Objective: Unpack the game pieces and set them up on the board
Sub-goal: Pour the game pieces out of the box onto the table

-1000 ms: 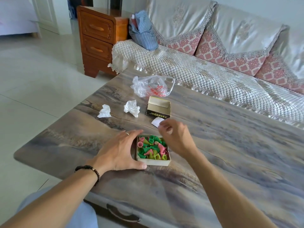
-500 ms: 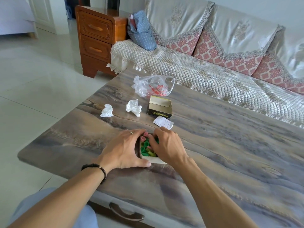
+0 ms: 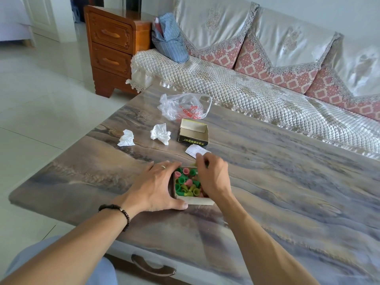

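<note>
Cardboard, small and square, is what everything turns on just now: the open tray (image 3: 193, 199) sits on the marbled bench (image 3: 287, 192) close to the near edge, heaped with little cone-shaped game pieces (image 3: 188, 185) in green, pink and yellow-green. The left hand (image 3: 156, 187) lies against the tray's left wall, fingers spread along the far corner and thumb pressed to the near corner, which looks to me like plain bracing, so the light box won't skid while the other hand digs. The right hand (image 3: 213, 177) arches over the tray's right side with its fingers curled up near the far rim; a sliver of yellow-green shows at the fingertips, so it may be pinching a piece, but blur keeps me from saying so for sure. Just beyond that hand lies a white paper slip (image 3: 194, 151), and past it the black-sided box lid (image 3: 193, 133) rests open side up, set out of the way I'd guess. Two crumpled tissues (image 3: 160, 133) and a clear plastic bag (image 3: 183, 106) with red print sit further back towards the quilted sofa (image 3: 257, 95). No board shows anywhere, so I'd judge the unpacking is barely begun, with the pieces nearly all in the tray.
</note>
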A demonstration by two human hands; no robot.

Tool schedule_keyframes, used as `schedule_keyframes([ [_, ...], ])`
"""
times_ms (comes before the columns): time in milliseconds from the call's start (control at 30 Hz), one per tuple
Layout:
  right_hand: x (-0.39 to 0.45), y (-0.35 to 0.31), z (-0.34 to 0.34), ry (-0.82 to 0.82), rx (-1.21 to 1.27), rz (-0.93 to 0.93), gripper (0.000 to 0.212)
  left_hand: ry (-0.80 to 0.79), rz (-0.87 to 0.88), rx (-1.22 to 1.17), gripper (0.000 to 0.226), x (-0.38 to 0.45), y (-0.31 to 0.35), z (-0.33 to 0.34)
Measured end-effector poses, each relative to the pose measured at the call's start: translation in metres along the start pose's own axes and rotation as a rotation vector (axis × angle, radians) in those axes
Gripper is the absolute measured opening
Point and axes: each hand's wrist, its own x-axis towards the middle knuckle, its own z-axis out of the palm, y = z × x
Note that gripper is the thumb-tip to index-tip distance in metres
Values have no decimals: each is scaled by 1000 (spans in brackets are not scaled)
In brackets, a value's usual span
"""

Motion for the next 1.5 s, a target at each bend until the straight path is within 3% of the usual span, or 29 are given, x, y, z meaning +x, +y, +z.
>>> schedule_keyframes([
  [200,25,37,-40,219,204,323,46,-52,54,5,109,24,21,16],
  [400,40,106,-71,233,-63,421,44,-26,126,62,114,44,40,38],
  [500,45,125,-73,165,-247,426,38,-20,136,103,116,43,40,39],
  [633,42,136,-65,84,-439,320,32,-20,130,130,117,42,42,37],
  [833,34,116,-65,88,-447,204,24,-4,137,113,116,42,41,37],
  [933,15,83,-63,62,-257,-103,21,11,137,108,113,43,41,37],
  [1033,-4,68,-54,-119,-376,-361,32,4,126,112,114,44,41,38],
  [1233,-9,71,-44,-133,-259,-289,45,-4,125,91,114,43,40,39],
  [1367,-10,69,-42,-83,-236,-267,31,2,126,80,114,43,39,39],
  [1500,-4,67,-43,-82,-225,-182,40,3,128,77,113,43,39,39],
])
